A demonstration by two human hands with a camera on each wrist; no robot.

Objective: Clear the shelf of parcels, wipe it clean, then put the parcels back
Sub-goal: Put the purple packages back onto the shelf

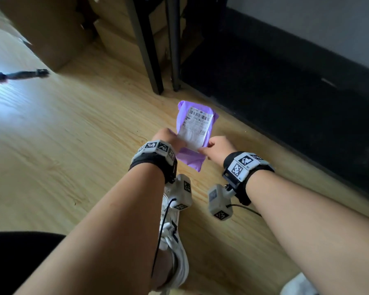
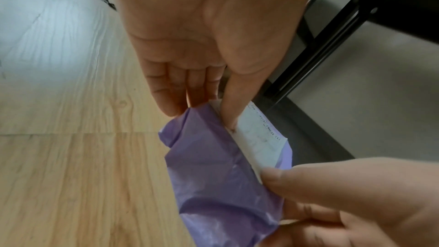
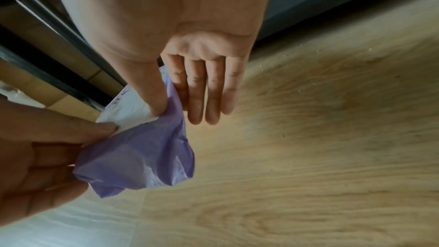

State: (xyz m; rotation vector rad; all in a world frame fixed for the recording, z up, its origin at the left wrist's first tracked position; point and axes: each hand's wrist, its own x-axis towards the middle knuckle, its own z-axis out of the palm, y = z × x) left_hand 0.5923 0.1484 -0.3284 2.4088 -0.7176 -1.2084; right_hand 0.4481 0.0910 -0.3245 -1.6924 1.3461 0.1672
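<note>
A purple plastic parcel with a white shipping label hangs a little above the wooden floor; both hands hold it by its near end. My left hand pinches its left edge, thumb on the label and fingers under the bag. My right hand pinches the right edge between thumb and forefinger, its other fingers straight beside the bag. The black shelf frame stands just beyond the parcel.
Cardboard boxes sit low inside the frame, and a large box stands to its left. A dark strip runs along the wall at right. My white shoe is under my wrists. A dark object lies far left.
</note>
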